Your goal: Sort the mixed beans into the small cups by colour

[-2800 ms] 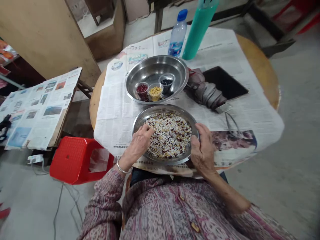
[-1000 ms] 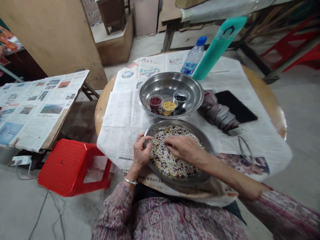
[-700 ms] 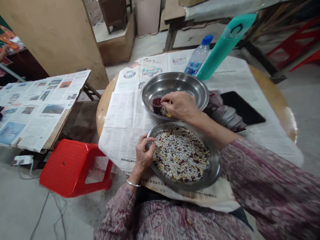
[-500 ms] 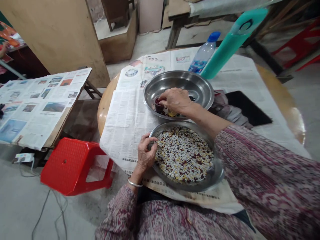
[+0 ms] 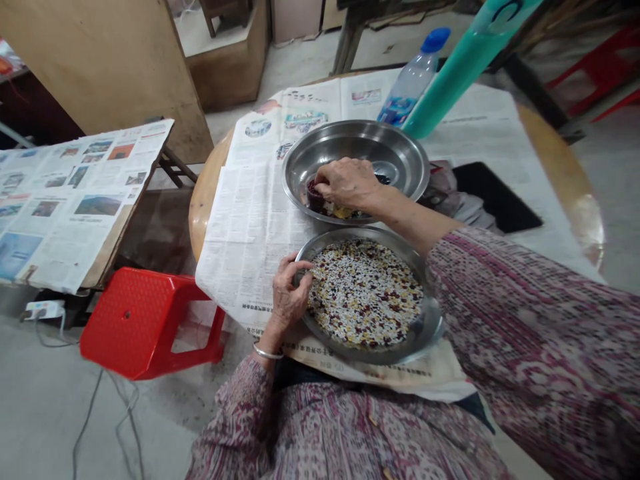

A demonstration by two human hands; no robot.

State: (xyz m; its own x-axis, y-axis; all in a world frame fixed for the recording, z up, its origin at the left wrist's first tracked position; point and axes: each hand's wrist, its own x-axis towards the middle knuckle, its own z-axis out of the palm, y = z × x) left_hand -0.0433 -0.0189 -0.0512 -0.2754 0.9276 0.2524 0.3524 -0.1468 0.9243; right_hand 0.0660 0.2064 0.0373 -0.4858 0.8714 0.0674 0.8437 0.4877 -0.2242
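I see my right hand (image 5: 350, 183) closed over the red-bean cup (image 5: 315, 193) in the far steel bowl (image 5: 400, 157); my left hand (image 5: 290, 293) grips the near pan (image 5: 430, 320) of mixed beans (image 5: 365, 293).

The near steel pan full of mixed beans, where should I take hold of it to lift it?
Grip the near pan by its flared rim on opposite sides, thumbs on top. The left hand already rests on the left rim; the right rim is bare. It is shallow and full, so probably keep it level.

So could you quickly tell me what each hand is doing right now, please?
Left hand: gripping the rim of the pan of mixed grains.
Right hand: fingers bunched over the cup of red beans; contents hidden.
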